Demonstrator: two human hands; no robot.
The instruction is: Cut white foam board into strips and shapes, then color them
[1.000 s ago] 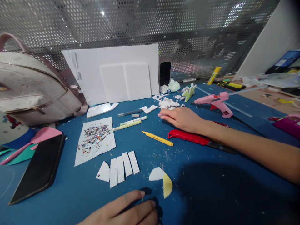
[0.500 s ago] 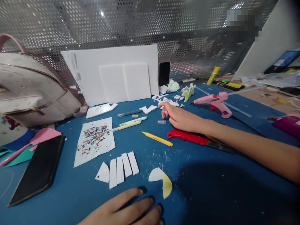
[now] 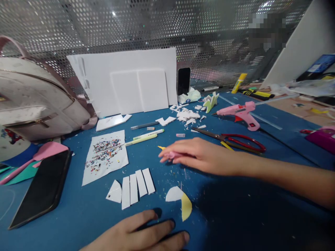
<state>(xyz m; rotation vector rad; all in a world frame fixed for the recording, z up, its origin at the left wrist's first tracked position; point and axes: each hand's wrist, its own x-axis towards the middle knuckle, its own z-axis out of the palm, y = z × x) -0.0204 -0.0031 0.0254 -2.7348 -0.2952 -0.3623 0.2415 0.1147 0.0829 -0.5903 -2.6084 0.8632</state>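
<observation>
My left hand (image 3: 146, 232) lies at the near edge of view, fingers spread on the blue surface with nothing in them. Close to its fingertips are white strips (image 3: 134, 190) and a flat white-and-yellow piece (image 3: 186, 207). My right hand (image 3: 201, 157) reaches in low from the right, fingers bent around a small pink piece (image 3: 172, 154) whose kind I cannot make out. Under these fingers, only the tip of a yellow marker (image 3: 161, 147) shows. Behind the hand lie red-handled scissors (image 3: 243, 142) and a short pink cap-like piece (image 3: 180, 135). The red-handled tool is hidden.
A pink glue gun (image 3: 242, 113) sits at the right, its cord trailing. White scraps (image 3: 187, 114) lie farther back. On the left are a paper sheet with colourful bits (image 3: 90, 174), a black phone (image 3: 42, 188) and a backpack (image 3: 39, 90). White boards (image 3: 94, 80) lean at the back.
My right hand has moved nearer and slightly left, now covering most of the yellow marker and the red-handled tool. The scissors behind it have come into view. My left hand has barely shifted.
</observation>
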